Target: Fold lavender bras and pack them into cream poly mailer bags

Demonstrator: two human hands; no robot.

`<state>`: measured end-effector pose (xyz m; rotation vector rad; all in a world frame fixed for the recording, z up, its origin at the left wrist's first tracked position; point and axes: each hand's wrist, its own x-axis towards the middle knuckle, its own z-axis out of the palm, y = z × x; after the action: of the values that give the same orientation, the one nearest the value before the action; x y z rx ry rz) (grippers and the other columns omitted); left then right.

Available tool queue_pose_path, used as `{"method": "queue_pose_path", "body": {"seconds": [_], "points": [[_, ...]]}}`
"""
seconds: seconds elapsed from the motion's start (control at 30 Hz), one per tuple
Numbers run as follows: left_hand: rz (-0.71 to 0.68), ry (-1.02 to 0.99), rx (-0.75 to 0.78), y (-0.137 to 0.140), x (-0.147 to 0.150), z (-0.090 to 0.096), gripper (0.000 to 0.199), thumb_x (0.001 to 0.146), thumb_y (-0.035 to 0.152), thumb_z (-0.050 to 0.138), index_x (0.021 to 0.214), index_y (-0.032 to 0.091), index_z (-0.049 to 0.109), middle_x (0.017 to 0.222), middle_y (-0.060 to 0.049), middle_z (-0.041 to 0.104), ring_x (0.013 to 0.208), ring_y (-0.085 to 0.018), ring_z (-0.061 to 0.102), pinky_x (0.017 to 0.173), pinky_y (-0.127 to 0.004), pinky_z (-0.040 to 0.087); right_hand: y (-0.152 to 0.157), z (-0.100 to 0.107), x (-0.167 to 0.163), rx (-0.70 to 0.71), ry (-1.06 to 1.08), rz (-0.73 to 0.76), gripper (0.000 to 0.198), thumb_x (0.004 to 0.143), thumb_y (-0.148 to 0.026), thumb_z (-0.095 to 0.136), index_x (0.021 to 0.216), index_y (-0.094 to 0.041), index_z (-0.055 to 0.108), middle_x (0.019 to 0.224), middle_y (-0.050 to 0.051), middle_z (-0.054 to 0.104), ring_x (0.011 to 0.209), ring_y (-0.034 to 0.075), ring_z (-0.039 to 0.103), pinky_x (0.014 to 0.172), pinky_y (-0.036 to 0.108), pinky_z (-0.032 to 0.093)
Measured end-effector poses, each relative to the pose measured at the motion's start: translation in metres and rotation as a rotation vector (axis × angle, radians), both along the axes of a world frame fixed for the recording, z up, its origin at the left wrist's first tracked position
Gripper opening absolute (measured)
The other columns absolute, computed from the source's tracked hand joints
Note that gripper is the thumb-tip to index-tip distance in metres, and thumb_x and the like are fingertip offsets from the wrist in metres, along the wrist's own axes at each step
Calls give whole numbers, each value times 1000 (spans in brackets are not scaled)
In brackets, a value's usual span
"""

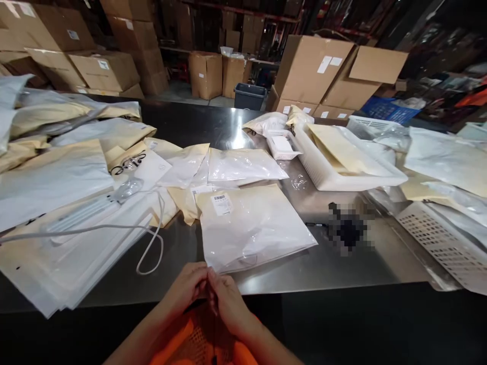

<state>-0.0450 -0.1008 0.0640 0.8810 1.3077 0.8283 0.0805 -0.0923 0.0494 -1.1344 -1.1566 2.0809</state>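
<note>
Both hands meet at the table's front edge, thumbs and fingertips pressed together. My left hand [188, 285] is closed, its fingers curled inward. My right hand [227, 299] is closed against it. Whatever they hold, if anything, is hidden between the fingers. Just beyond the fingertips lies a flat clear plastic bag with cream and white contents [254, 233]. A barcode label [221, 204] shows near its upper left corner. The thumbs reach its lower left corner, but I cannot tell whether they grip it. Below the hands is something orange with a mesh surface [198, 337].
More packed bags [243, 165] lie behind and to the left. A white cable [152, 253] loops over flat plastic sleeves [87, 258]. White baskets [323, 177] stand on the right of the metal table [289, 279], near a pixelated dark patch. Cardboard boxes [304, 71] are stacked beyond.
</note>
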Motion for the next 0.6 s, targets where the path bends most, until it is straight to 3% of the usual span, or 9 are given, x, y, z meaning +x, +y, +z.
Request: {"method": "queue_pose_path", "body": {"seconds": [0.13, 0.23, 0.37, 0.5, 0.6], "points": [[-1, 30, 46, 0, 2, 7, 42, 71, 51, 53, 46, 22, 38, 51, 1, 37, 47, -12, 33, 46, -22, 31, -3, 1, 1, 28, 58, -108, 69, 72, -86, 51, 45, -23, 40, 38, -6, 31, 35, 7, 25, 40, 26, 16], [17, 16, 56, -3, 7, 3, 44, 75, 54, 48, 47, 24, 33, 47, 2, 34, 45, -13, 34, 47, -25, 37, -3, 5, 5, 47, 56, -195, 66, 77, -78, 52, 44, -22, 42, 38, -5, 35, 35, 7, 28, 40, 25, 19], [63, 126, 89, -13, 5, -20, 45, 77, 55, 51, 47, 23, 43, 52, -2, 49, 53, -18, 50, 55, -27, 47, -2, 7, 11, -18, 50, -82, 63, 75, -76, 53, 46, -21, 50, 39, -4, 42, 32, 7, 35, 36, 23, 22], [176, 127, -149, -18, -4, -40, 46, 71, 66, 58, 58, 23, 54, 54, -2, 54, 56, -22, 58, 51, -29, 50, -2, 4, 16, -100, 118, 11, 64, 69, -82, 58, 54, -20, 54, 40, -5, 46, 31, 7, 38, 34, 21, 26], [43, 104, -113, -17, -6, -38, 48, 69, 71, 60, 61, 24, 60, 61, -4, 61, 61, -23, 61, 55, -30, 53, -4, 0, 17, -122, 136, 4, 72, 64, -89, 57, 55, -18, 54, 43, -4, 48, 33, 7, 41, 34, 20, 29]]}}
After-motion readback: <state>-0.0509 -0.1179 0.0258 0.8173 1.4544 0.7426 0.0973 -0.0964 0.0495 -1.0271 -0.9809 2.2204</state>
